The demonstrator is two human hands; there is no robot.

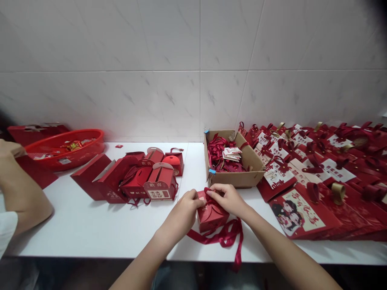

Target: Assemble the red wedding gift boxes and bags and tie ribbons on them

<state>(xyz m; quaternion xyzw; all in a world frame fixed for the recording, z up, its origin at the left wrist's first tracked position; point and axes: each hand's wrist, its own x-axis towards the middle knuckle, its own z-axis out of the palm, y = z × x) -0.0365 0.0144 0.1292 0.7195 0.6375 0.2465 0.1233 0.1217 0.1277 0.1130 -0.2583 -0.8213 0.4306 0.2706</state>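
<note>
A small red gift box [211,217] stands on the white table [90,229] near its front edge. My left hand [183,213] is closed on the box's left top edge. My right hand [228,198] pinches the dark red ribbon [225,237] at the top of the box. The ribbon's loose ends trail over the table in front of the box and hang off the edge.
A cardboard box [242,177] of ribbons and tags sits behind my hands. Many flat red bags [317,177] cover the right side. Several red boxes [145,177] lie left of centre, a red basket [65,147] beyond. Another person's arm [18,189] is at far left.
</note>
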